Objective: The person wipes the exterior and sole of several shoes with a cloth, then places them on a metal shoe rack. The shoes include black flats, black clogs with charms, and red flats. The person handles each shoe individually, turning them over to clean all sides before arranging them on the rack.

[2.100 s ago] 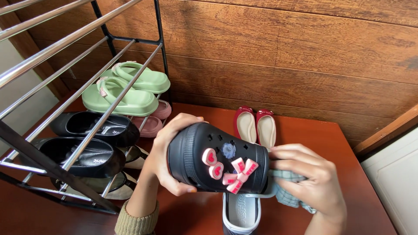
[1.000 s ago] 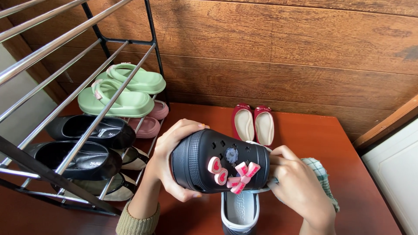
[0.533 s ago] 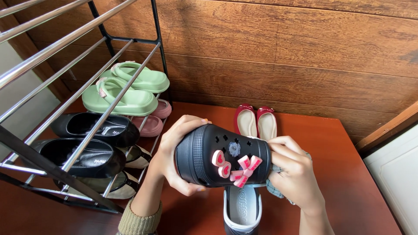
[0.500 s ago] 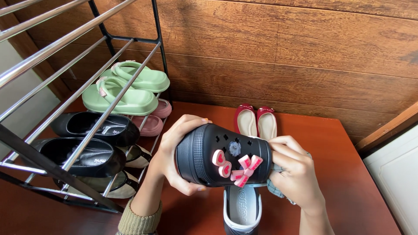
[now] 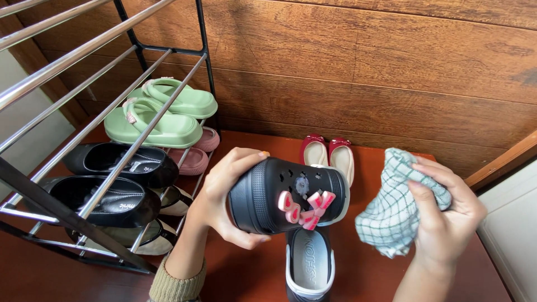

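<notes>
Black clog is gripped at its toe by left hand | checked cloth is bunched in right hand, clear of the clog's edge | bare floor lies below.

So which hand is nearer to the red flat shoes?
Left. The left hand is beside the red flat shoes, holding the black clog; the right hand is slightly farther.

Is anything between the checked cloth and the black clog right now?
Nothing visible. The right hand holds the checked cloth off to one side of the black clog, which the left hand grips by its toe. Only open air over the red-brown floor separates cloth and clog.
</notes>
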